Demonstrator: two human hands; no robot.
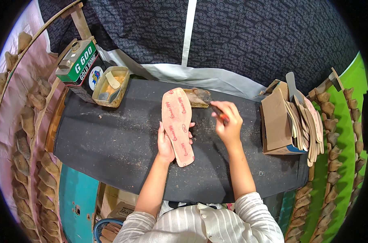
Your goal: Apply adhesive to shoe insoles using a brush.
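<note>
My left hand (165, 145) is closed around a pinkish shoe insole (177, 121) with red printing, held upright along its length with the wide end away from me. The thumb lies on its left edge and fingertips show at the right edge. Pinched in my right hand (230, 123) is a small brush (203, 96) with a dark, caked head and some red on its handle. The brush head is over a shallow rectangular tray (197, 104), just beyond the insole, whose wide end partly covers it. Whether the bristles touch the tray's inside I cannot tell.
A green and black metal can (81, 69) stands at the back left beside a yellowish tub (118, 100) holding a spatula (112, 81). At the right, a cardboard box (279, 119) is packed with insoles (307, 125). Racks of wooden shoe lasts (333, 137) flank the dark table (111, 146).
</note>
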